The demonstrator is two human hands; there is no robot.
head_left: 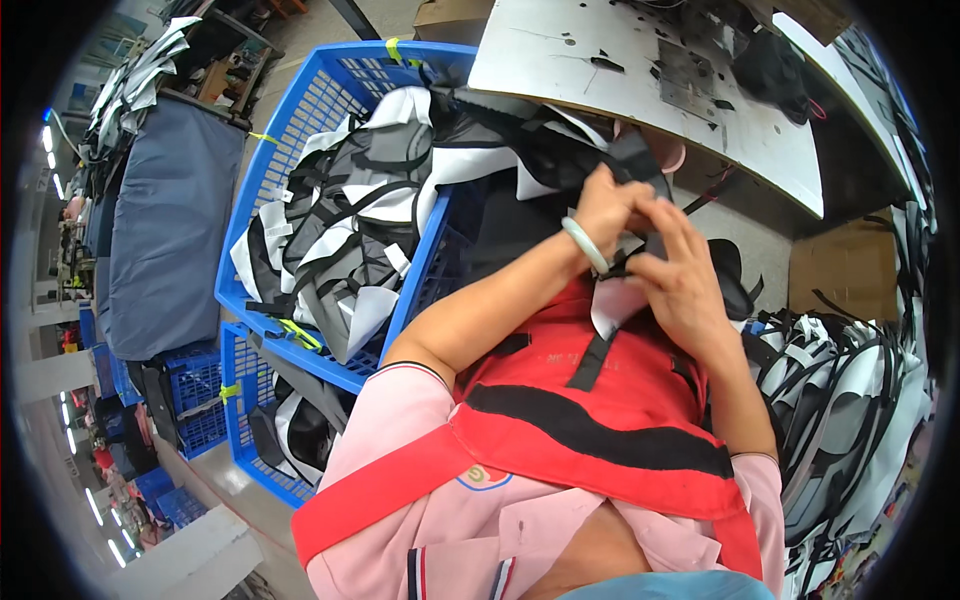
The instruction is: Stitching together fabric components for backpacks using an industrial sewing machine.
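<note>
My left hand [612, 208], with a pale bangle [584, 246] at its wrist, is closed on a black-and-white fabric piece [548, 148] with dark webbing. Right beside it, my right hand [688, 285] has bent fingers that meet the left fingers and pinch the same piece. A white flap [616, 302] of fabric hangs below the hands, over my red apron [600, 375]. The fingertips overlap, so the exact spot they grip is hidden. To the left, the dark fabric runs to the edge of a blue basket [262, 190] heaped with similar grey, black and white pieces.
A white worktable [560, 60] with dark scraps on it stands ahead, its edge close to my hands. Another blue basket [236, 400] holds more pieces at lower left. Bundled strapped pieces [835, 410] are piled at right beside a cardboard box [845, 265]. A grey-blue covered stack [170, 230] is far left.
</note>
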